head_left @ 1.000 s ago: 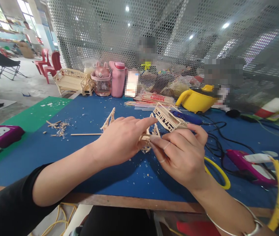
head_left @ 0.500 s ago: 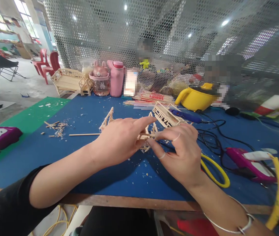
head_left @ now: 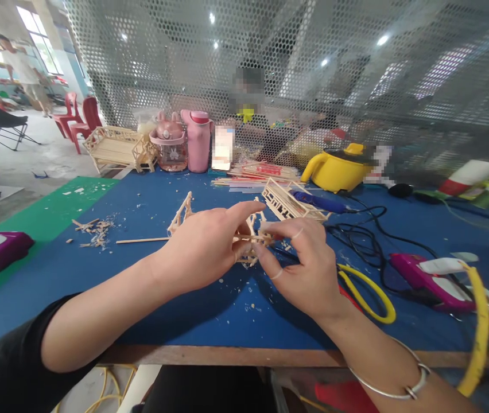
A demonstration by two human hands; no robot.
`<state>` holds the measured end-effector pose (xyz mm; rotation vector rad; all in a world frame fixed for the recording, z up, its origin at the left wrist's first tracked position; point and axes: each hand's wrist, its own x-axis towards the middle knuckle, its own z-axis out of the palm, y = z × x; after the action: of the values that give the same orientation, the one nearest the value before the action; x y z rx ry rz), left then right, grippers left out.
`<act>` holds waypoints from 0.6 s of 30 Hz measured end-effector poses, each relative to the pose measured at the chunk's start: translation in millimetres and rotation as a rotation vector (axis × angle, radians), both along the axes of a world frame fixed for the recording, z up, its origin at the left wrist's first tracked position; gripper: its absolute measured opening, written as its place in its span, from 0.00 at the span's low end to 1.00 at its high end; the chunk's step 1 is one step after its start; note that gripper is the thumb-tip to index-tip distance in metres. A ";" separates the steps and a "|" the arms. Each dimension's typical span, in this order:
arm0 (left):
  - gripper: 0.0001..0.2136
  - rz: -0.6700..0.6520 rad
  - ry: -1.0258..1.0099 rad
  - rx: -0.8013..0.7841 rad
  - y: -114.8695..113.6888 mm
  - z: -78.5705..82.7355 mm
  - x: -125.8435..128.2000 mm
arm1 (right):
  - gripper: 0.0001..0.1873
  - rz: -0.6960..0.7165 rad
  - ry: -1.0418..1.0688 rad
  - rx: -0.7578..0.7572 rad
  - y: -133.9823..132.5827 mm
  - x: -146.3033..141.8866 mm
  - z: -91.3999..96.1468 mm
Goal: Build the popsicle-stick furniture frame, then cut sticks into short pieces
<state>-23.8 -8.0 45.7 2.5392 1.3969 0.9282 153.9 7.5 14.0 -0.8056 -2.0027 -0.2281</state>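
My left hand (head_left: 204, 246) and my right hand (head_left: 302, 267) meet over the blue mat (head_left: 150, 287), both pinching a small wooden stick model (head_left: 251, 241) between their fingertips. The left index finger lies stretched over the top of it. The right thumb and forefinger close on its right end. A wooden lattice frame (head_left: 290, 202) rests on the mat just behind my right hand. Another small stick frame (head_left: 179, 213) stands behind my left hand, beside a loose wooden stick (head_left: 141, 240).
Yellow-handled cutters (head_left: 367, 292) and a magenta glue gun (head_left: 425, 275) with black cables lie to the right. Wood scraps (head_left: 93, 229) sit left. At the back stand pink bottles (head_left: 197, 140), a wooden bench model (head_left: 115, 146), a yellow pot (head_left: 339, 169) and a perforated screen with people behind it.
My right hand has slid left and closed its thumb and forefinger on the stick model's end. The left hand has kept its hold. The view has drifted slightly.
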 end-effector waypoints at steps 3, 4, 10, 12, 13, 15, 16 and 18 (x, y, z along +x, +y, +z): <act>0.22 0.013 -0.003 -0.036 -1.4 1.9 1.8 | 0.17 0.092 0.104 -0.174 -2.8 2.8 -1.6; 0.22 0.016 -0.005 -0.048 -1.9 2.6 2.5 | 0.18 0.123 0.145 -0.237 -3.0 3.7 -2.6; 0.22 0.035 -0.012 -0.078 -2.5 6.9 8.9 | 0.10 0.253 0.307 -0.446 2.1 5.8 -9.6; 0.22 0.033 -0.022 -0.089 -1.3 7.4 11.2 | 0.08 0.278 0.327 -0.455 2.9 6.1 -10.7; 0.22 0.032 -0.024 -0.094 -0.6 7.4 12.2 | 0.08 0.286 0.333 -0.455 2.9 6.4 -10.9; 0.22 0.029 -0.025 -0.101 0.8 7.1 13.5 | 0.08 0.296 0.342 -0.454 2.3 7.0 -11.2; 0.22 0.025 -0.027 -0.103 1.4 6.8 13.5 | 0.08 0.299 0.347 -0.453 1.9 7.3 -11.4; 0.22 0.011 -0.031 -0.107 1.9 6.5 12.1 | 0.08 0.299 0.352 -0.447 1.2 8.1 -11.7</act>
<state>-11.7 -6.1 52.2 2.4318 1.4131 0.8656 162.0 8.7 2.2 -0.7413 -1.8227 0.5182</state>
